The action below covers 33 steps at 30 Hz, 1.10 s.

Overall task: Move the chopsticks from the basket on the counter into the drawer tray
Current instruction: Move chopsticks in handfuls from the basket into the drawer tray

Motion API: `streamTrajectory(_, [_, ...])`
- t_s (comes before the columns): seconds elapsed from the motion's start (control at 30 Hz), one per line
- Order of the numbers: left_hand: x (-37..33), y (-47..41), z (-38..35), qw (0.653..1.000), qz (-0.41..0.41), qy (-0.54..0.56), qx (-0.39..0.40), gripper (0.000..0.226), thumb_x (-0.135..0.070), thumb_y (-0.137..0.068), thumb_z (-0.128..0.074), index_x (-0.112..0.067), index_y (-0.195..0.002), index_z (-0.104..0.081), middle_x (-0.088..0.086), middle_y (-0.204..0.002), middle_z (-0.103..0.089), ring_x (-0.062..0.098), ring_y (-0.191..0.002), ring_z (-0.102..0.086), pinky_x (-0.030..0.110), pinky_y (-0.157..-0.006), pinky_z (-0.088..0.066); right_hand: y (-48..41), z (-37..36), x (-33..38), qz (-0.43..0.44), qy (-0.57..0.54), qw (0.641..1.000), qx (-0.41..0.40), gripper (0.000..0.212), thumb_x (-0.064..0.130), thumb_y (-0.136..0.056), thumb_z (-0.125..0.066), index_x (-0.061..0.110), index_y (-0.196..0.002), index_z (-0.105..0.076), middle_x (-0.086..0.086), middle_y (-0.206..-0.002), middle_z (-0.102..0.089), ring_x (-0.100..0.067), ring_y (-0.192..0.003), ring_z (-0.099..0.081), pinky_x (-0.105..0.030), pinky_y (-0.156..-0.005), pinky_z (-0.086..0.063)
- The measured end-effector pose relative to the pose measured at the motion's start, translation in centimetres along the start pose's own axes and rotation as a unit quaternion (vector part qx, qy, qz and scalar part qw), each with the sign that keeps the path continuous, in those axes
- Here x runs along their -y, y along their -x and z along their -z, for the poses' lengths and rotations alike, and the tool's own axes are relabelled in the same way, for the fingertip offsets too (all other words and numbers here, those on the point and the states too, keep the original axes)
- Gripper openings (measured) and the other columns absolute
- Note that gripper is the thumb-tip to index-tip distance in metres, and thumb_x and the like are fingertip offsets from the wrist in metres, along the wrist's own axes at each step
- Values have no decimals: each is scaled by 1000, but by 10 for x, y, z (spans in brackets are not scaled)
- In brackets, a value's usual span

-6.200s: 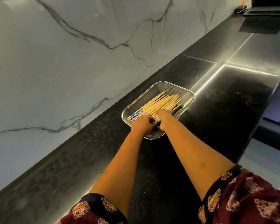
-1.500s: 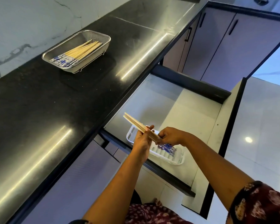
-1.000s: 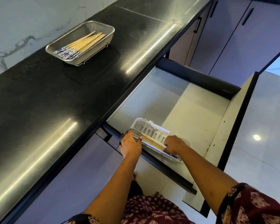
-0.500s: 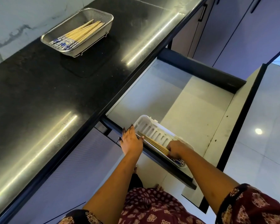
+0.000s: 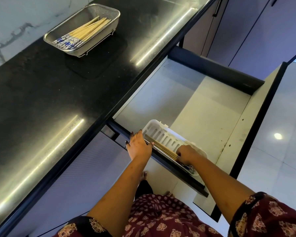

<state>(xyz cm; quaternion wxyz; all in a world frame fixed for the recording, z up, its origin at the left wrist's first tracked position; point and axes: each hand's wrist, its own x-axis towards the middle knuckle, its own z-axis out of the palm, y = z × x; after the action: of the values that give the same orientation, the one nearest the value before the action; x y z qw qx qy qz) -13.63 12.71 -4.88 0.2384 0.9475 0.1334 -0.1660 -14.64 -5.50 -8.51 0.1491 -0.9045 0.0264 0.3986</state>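
Observation:
A metal mesh basket (image 5: pixel 108 11) stands on the black counter (image 5: pixel 41 93) near the marble wall, with several wooden chopsticks (image 5: pixel 88 28) with blue-patterned ends lying in it. Below, a white slotted tray (image 5: pixel 167 135) sits in the open drawer (image 5: pixel 203 108) at its near corner. A bundle of chopsticks (image 5: pixel 162 148) lies along the tray's near side. My right hand (image 5: pixel 186 154) curls over the bundle's patterned end inside the tray. My left hand (image 5: pixel 138 146) rests with spread fingers on the drawer's dark front edge, at the bundle's other end.
The drawer's pale floor stretches beyond the tray to its dark back wall (image 5: pixel 212 65). Purple cabinet doors (image 5: pixel 246 31) stand at the upper right. A glossy tiled floor (image 5: pixel 280 151) lies right of the drawer. The counter edge overhangs the drawer's left side.
The chopstick bundle, held in both hands above the tray earlier, has come down and now lies in the tray. My left hand has let go and spread on the drawer edge.

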Motion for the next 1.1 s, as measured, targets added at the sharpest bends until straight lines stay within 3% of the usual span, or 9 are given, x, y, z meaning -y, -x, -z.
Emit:
streamTrajectory(0.07, [1, 0, -1, 1000, -2, 1, -3, 70, -38, -84, -64, -17, -142, -32, 6, -148, -40, 24, -144, -25, 51, -119, -14, 0, -2, 1, 5, -1, 1000, -2, 31, 12, -91, -59, 22, -64, -48, 4, -66, -48, -15, -67, -50, -26, -68, -41])
streamTrajectory(0.13, [1, 1, -1, 1000, -5, -3, -5, 69, -39, -83, -65, -17, -141, -34, 6, -146, -42, 25, -143, -26, 52, -118, -14, 0, -3, -1, 15, 7, 1000, -2, 9, 11, -91, -58, 16, -88, -64, 2, -79, -59, -18, -77, -54, -28, -74, -46])
streamTrajectory(0.2, [1, 2, 0, 1000, -7, -5, -6, 69, -39, -83, -65, -17, -141, -34, 6, -146, -42, 25, -143, -26, 52, -118, -14, 1, -6, -2, 20, 1, 1000, -6, 24, 10, -92, -55, 17, -114, -62, -4, -104, -66, -21, -90, -58, -31, -84, -51])
streamTrajectory(0.27, [1, 3, 1, 1000, -8, -7, -5, 69, -39, -84, -64, -16, -141, -34, 6, -146, -42, 25, -143, -26, 52, -119, -13, 2, -7, -4, 28, -4, 999, -17, 30, 11, -93, -54, 19, -122, -56, -5, -116, -63, -22, -100, -59, -33, -89, -50])
streamTrajectory(0.5, [0, 8, -2, 1000, -12, -13, 0, 68, -41, -84, -64, -17, -141, -35, 7, -147, -41, 25, -145, -22, 51, -118, -11, 4, -14, -9, 15, 29, 999, -38, 26, 10, -93, -53, 20, -117, -56, -3, -111, -63, -17, -91, -55, -32, -92, -50])
streamTrajectory(0.67, [-6, 15, -7, 1000, -14, -11, 1, 67, -40, -83, -65, -17, -140, -37, 7, -148, -40, 24, -146, -18, 49, -119, -7, 9, -17, -11, -19, 50, 998, -24, 30, 8, -90, -55, 21, -117, -58, -3, -114, -63, -20, -103, -59, -35, -96, -50])
streamTrajectory(0.93, [-9, 21, -10, 1000, -23, -17, 8, 68, -42, -82, -65, -17, -138, -39, 8, -148, -39, 23, -146, -18, 49, -120, -9, 13, -20, -19, -28, 53, 998, -26, 27, 8, -92, -55, 18, -117, -59, -5, -114, -63, -21, -102, -60, -34, -95, -51])
streamTrajectory(1.1, [-10, 23, -8, 1000, -23, -18, 10, 68, -41, -82, -66, -16, -139, -38, 8, -148, -39, 23, -146, -18, 48, -120, -8, 15, -18, -25, -30, 39, 998, -41, 18, 13, -92, -57, 16, -110, -59, -6, -107, -63, -17, -88, -57, -31, -85, -52])
